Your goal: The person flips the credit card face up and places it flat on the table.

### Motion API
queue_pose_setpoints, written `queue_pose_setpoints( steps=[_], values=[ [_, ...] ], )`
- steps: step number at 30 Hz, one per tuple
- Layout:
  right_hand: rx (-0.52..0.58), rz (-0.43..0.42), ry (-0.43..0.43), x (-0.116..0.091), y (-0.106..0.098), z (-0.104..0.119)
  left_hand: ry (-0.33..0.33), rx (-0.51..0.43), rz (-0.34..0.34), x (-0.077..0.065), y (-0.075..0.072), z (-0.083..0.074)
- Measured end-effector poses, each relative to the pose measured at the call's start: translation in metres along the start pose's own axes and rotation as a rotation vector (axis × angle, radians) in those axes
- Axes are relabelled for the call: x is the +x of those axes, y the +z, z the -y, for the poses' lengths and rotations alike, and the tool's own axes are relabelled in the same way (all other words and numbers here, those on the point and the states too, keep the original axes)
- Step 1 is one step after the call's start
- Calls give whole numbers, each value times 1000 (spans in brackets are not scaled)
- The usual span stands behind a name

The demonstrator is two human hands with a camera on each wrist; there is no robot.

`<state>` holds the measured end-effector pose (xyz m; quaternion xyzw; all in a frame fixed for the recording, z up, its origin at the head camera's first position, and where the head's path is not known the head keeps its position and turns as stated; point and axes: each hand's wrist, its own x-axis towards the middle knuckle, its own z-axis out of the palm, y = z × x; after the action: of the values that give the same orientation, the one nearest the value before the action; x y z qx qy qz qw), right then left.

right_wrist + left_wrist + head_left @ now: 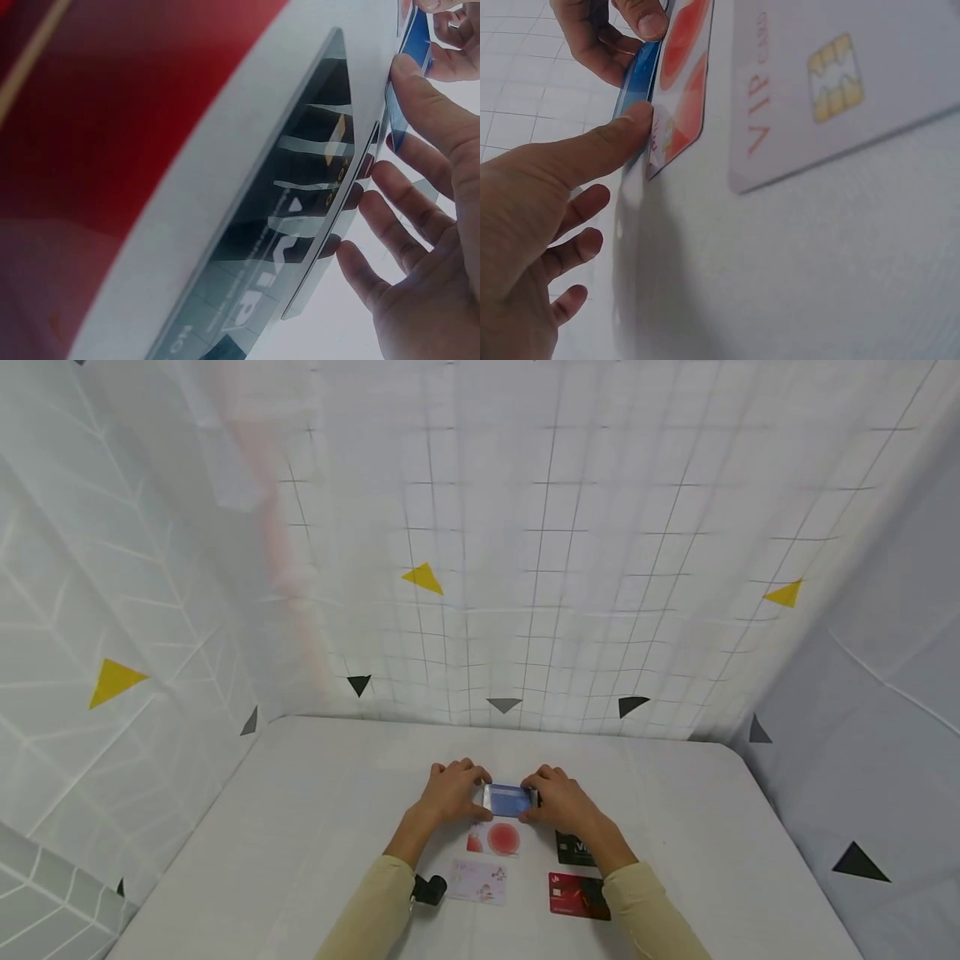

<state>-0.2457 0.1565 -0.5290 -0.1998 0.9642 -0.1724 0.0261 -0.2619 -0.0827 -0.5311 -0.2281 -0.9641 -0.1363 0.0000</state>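
Note:
A blue card (511, 802) lies at the far side of the cards, between both hands. My left hand (450, 792) pinches its left end, with the thumb at the near corner in the left wrist view. My right hand (562, 800) pinches its right end, with the thumb (407, 66) on the near edge. Just nearer is a white card with a red circle (503, 838). Below my right hand lies a black VIP card (573, 848); its far part is hidden by the forearm in the head view.
A pale floral VIP card (477, 882) and a red card (573, 894) lie nearer on the white table (315, 852). In the right wrist view, a thin card edge (324, 251) shows behind the black card. A black device (430, 890) sits by the left wrist. White curtains (600, 635) surround the table.

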Motion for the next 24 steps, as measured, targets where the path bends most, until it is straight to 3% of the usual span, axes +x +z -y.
queue_pose_setpoints(
  steps=[16,24],
  values=[
    [-13,-11,27,1,0,-2,42,18,-25,4,1,4],
    [91,-36,56,-1,-6,-6,39,-7,-2,4,1,4]
  ],
)
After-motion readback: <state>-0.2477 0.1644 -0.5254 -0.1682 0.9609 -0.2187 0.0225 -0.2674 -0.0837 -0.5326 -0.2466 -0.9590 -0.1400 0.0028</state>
